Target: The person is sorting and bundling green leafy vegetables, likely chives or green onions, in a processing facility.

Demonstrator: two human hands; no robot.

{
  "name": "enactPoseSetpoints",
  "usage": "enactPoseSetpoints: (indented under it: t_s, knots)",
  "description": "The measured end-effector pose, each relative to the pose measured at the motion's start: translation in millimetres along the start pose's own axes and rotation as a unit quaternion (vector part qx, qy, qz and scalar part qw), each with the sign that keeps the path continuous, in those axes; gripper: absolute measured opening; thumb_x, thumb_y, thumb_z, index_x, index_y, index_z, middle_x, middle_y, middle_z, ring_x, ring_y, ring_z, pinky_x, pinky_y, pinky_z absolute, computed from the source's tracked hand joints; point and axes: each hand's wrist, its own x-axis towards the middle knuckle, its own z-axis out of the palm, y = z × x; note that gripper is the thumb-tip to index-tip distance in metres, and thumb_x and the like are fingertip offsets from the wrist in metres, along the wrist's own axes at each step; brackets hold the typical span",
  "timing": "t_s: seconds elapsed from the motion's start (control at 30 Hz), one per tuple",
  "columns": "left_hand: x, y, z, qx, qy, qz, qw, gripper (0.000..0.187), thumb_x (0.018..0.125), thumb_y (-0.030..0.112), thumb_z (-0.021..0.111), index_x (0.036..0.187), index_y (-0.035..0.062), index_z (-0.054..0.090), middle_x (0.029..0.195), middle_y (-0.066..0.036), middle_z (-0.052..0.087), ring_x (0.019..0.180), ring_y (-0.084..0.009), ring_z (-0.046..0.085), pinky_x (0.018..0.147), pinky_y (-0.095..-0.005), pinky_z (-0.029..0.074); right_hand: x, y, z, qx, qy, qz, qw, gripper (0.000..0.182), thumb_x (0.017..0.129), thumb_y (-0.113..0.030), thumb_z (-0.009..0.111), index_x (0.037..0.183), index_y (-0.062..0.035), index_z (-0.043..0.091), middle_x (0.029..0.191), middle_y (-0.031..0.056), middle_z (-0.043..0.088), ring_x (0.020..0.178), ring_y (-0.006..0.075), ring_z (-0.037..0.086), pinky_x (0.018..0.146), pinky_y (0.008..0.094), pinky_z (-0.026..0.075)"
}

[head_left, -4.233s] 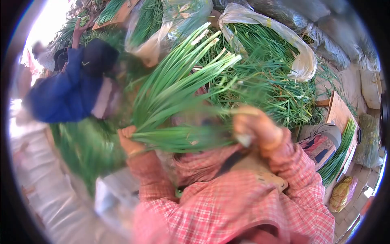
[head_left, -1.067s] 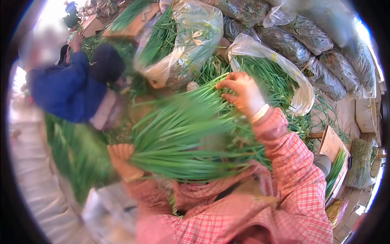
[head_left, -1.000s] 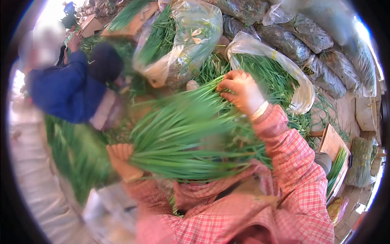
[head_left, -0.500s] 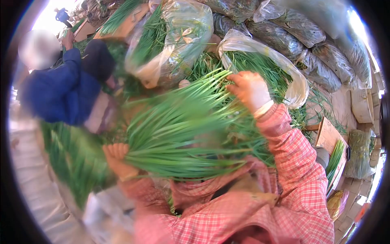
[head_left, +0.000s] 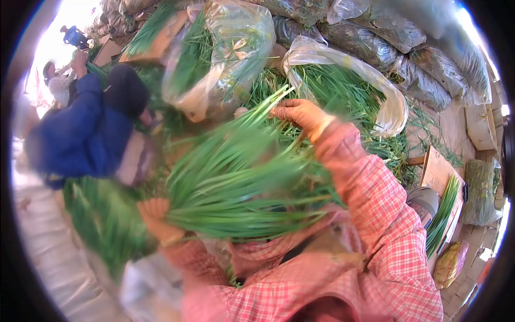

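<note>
A large fanned bunch of green onions (head_left: pixel 230 198) spreads across my lap, long leaves toward the left and lower middle. My left hand (head_left: pixel 156 217) is closed around the leaves at the bunch's left side; motion blurs it a little. At the upper end, the pale stalk ends (head_left: pixel 276 99) rise together, and my right hand (head_left: pixel 301 114) pinches at them with thumb and fingers. Just beyond the right hand, an opened clear plastic bag (head_left: pixel 394 115) holds more loose green onions (head_left: pixel 340 88).
Another plastic bag (head_left: pixel 244 32) of greens stands at the top middle. Stuffed bags (head_left: pixel 370 48) are stacked at the back right. A person in a blue jacket (head_left: pixel 80 129) sits at the left. A board (head_left: pixel 437 166) with green onions stands at the right.
My right hand has moved left and slightly down along the stalk ends, its fingers now drawn together on them. My left hand stays nearly in place on the bunch.
</note>
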Motion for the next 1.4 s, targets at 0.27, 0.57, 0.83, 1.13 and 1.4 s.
enactPoseSetpoints:
  t_s: [0.27,0.57,0.83,1.13,1.4]
  knots:
    - [-6.9,-0.3,11.4,0.050,0.032,0.044,0.997,0.039,0.095,0.020,0.035,0.057,0.0163,0.026,0.052,0.004,0.020,0.046,-0.0078,0.021,0.049,-0.0235,0.023,-38.5,26.6,-60.5,0.247,0.084,-0.226,0.939,0.019,0.075,-0.014,0.064,0.091,-0.0047,0.061,0.077,0.0022,0.055,0.074,0.0125,0.049,0.068,0.0254,0.037]
    - [-5.7,-6.8,20.4,0.077,0.082,0.044,0.993,0.038,0.095,0.019,0.036,0.059,0.0170,0.024,0.054,0.004,0.018,0.047,-0.0086,0.020,0.048,-0.0242,0.021,-179.3,86.9,-194.8,-0.757,0.467,0.163,0.427,0.030,0.063,-0.025,0.068,0.089,-0.0097,0.063,0.092,0.0085,0.061,0.085,0.0253,0.056,0.075,0.0351,0.044]
    - [-4.1,-3.9,27.4,0.081,0.049,0.057,0.994,0.036,0.095,0.019,0.032,0.061,0.0168,0.024,0.055,0.004,0.018,0.048,-0.0084,0.020,0.049,-0.0248,0.021,-83.3,59.0,-36.1,-0.164,0.098,-0.060,0.980,0.039,0.077,-0.027,0.068,0.106,-0.0025,0.059,0.098,0.0082,0.062,0.091,0.0191,0.058,0.081,0.0310,0.046]
    - [-17.4,-4.5,44.1,0.067,0.080,0.070,0.992,0.035,0.094,0.016,0.034,0.060,0.0168,0.027,0.053,0.005,0.021,0.046,-0.0069,0.021,0.048,-0.0228,0.022,-90.6,88.8,-3.2,0.215,-0.017,0.010,0.976,0.022,0.075,-0.011,0.065,0.096,-0.0026,0.062,0.086,0.0034,0.062,0.077,0.0129,0.057,0.068,0.0259,0.046]
    - [-18.3,-2.9,46.1,0.074,0.067,0.064,0.993,0.036,0.095,0.019,0.035,0.060,0.0161,0.028,0.052,0.005,0.024,0.045,-0.0069,0.023,0.047,-0.0228,0.023,-127.1,93.0,-13.6,-0.039,-0.015,-0.058,0.997,0.021,0.066,-0.012,0.073,0.083,-0.0017,0.064,0.073,0.0021,0.061,0.070,0.0086,0.055,0.064,0.0245,0.046]
